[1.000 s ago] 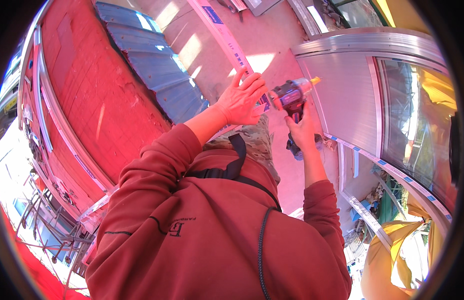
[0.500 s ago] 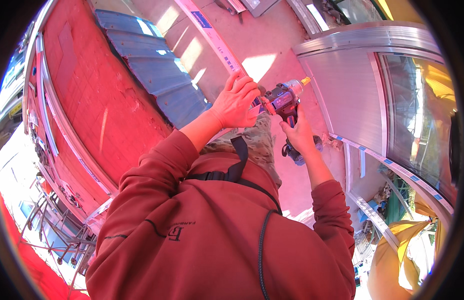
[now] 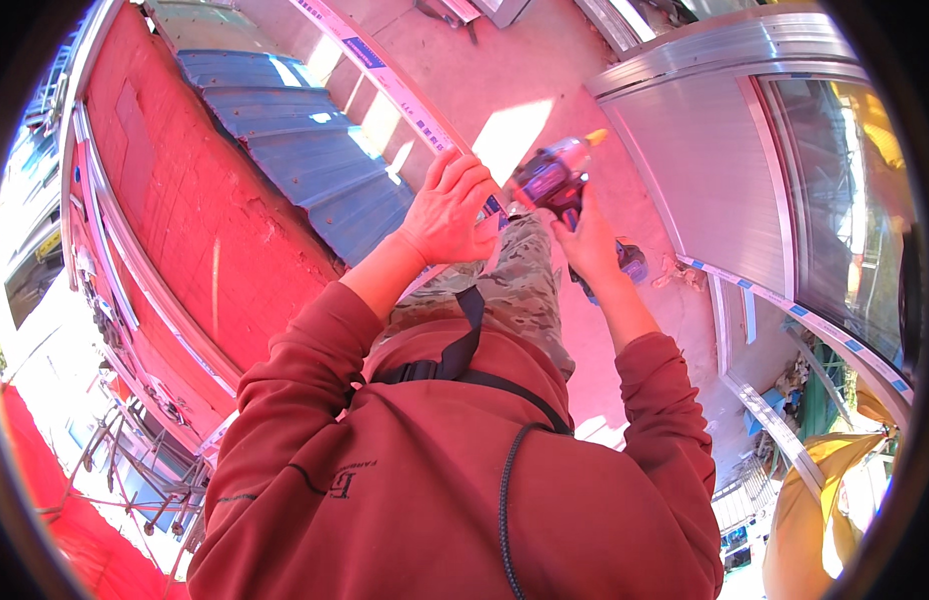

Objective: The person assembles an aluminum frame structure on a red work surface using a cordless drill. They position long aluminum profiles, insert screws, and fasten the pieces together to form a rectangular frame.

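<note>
The right grip is clamped on the handle of a power drill, held above the floor with its yellow tip angled up and right, toward the floor's right edge. The drill is blurred, so its finer parts are hard to make out. Just left of it, the left grip is clamped on a long, pale, labelled strip, fingers bent over it. The strip slants away to the upper left, past the right edge of a blue corrugated sheet, which adjoins a red panel. Along the floor's right edge stands a grey panel; a dark-and-blue object rests on the floor near the right wrist.
</note>
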`<control>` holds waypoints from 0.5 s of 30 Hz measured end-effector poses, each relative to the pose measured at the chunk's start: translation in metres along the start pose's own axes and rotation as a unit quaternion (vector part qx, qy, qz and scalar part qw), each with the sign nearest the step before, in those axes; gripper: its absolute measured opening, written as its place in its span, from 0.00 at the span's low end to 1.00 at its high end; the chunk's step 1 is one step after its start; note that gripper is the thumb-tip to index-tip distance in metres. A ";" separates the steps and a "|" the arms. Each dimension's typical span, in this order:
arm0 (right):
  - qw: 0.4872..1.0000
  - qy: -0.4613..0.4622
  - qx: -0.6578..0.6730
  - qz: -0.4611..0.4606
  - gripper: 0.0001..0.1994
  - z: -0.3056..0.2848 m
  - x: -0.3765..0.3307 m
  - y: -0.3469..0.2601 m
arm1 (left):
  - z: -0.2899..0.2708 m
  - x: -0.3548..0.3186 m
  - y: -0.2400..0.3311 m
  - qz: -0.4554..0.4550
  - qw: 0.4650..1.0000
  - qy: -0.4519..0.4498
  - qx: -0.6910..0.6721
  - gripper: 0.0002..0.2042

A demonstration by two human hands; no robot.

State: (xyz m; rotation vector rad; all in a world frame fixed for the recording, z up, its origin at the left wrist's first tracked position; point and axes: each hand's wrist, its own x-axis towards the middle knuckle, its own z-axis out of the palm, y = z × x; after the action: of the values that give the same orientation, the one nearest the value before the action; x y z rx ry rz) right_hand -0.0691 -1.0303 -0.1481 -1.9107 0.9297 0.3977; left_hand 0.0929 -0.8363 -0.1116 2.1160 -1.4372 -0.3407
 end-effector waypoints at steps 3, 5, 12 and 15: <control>0.998 -0.056 -0.004 -0.012 0.44 0.013 0.003 0.011 | 0.000 -0.001 0.001 -0.005 1.000 -0.003 -0.002 0.26; 0.999 -0.051 0.011 -0.002 0.44 0.012 0.001 0.016 | 0.001 -0.001 0.002 -0.008 1.000 -0.010 0.006 0.26; 0.999 0.005 0.039 -0.022 0.43 0.003 0.007 0.021 | -0.003 0.003 0.002 -0.015 0.999 -0.044 0.005 0.28; 0.997 -0.011 -0.027 -0.068 0.43 0.001 -0.007 0.009 | -0.003 0.001 -0.002 -0.019 0.999 -0.050 -0.008 0.28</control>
State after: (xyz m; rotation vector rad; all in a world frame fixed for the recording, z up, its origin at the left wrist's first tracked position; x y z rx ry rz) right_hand -0.0801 -1.0288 -0.1494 -2.0029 0.7760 0.3654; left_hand 0.0960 -0.8360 -0.1102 2.1424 -1.4457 -0.4789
